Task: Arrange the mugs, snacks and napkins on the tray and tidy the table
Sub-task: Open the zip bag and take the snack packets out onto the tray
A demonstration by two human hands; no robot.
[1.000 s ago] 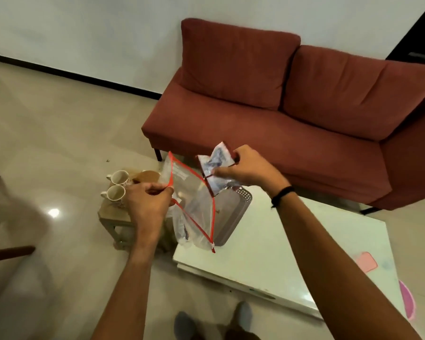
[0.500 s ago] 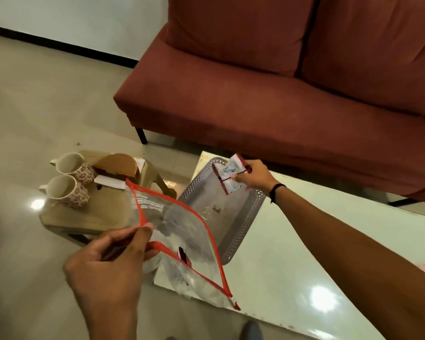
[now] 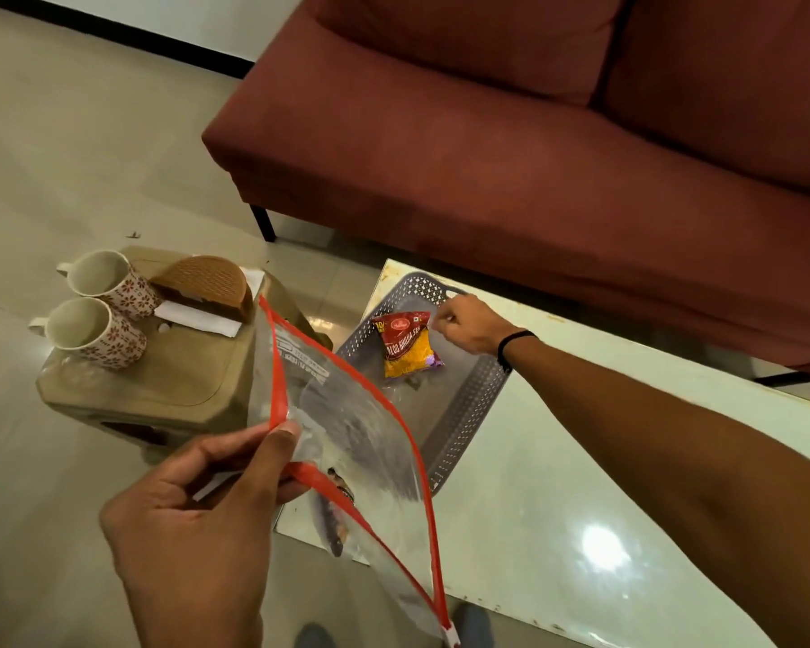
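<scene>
Snack packet (image 3: 405,346) lies flat in the grey tray (image 3: 468,404) at centre frame, on the white table (image 3: 581,484); long axis runs upper left to lower right, red end toward the sofa (image 3: 534,156); judged light, crinkly and slippery, contents brittle, best taken by a sealed edge. Right hand (image 3: 468,322) sits at the packet's upper right corner, fingers curled; whether it pinches the packet cannot be told. Left hand (image 3: 192,521) pinches the red-edged clear zip bag (image 3: 347,437) at its mouth, lower centre; bag limp. Two patterned mugs (image 3: 101,306) and white napkins (image 3: 197,318) stand on the brown stool (image 3: 160,381), upper left; mugs judged heavy and fragile, take by the handles.
</scene>
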